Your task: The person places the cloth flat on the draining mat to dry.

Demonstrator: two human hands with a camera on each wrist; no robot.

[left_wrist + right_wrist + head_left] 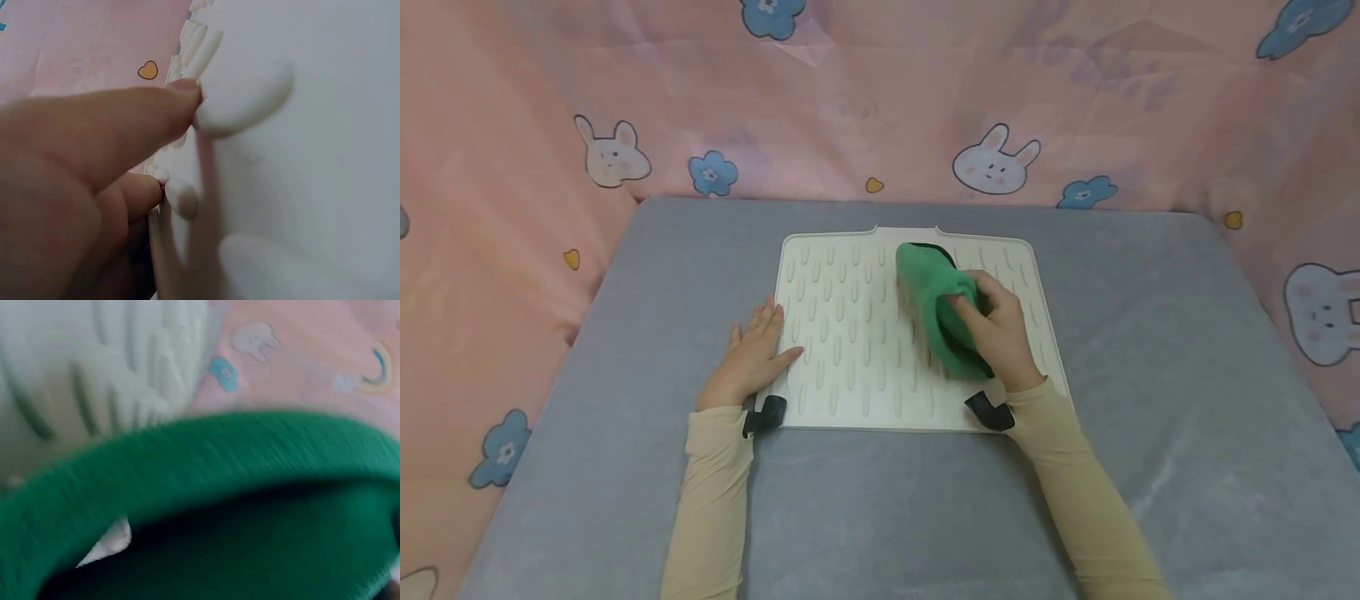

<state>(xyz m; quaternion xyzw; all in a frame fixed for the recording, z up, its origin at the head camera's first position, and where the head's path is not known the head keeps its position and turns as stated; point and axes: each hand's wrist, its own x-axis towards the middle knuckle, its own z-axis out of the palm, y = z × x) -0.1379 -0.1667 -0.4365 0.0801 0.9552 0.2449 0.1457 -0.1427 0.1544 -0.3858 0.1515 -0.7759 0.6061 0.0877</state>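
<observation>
A white board (842, 333) with rows of raised oval ridges lies flat on the grey surface. My left hand (751, 354) rests on its left edge, fingers straight and thumb stretched over the ridges; close up in the left wrist view, the thumb (125, 128) touches a ridge. Over the right half of the board, my right hand (1000, 329) pinches a folded green cloth (925, 279) with dark edging. That cloth (250, 447) fills much of the right wrist view and hides most of the fingers. Whether its underside touches the ridges, I cannot tell.
The board lies on a grey cloth-covered table (880, 508). Behind and beside the table hangs a pink curtain (865, 100) printed with rabbits, blue flowers and hearts. A black strap (765, 414) shows at the left wrist, another black strap (990, 412) at the right.
</observation>
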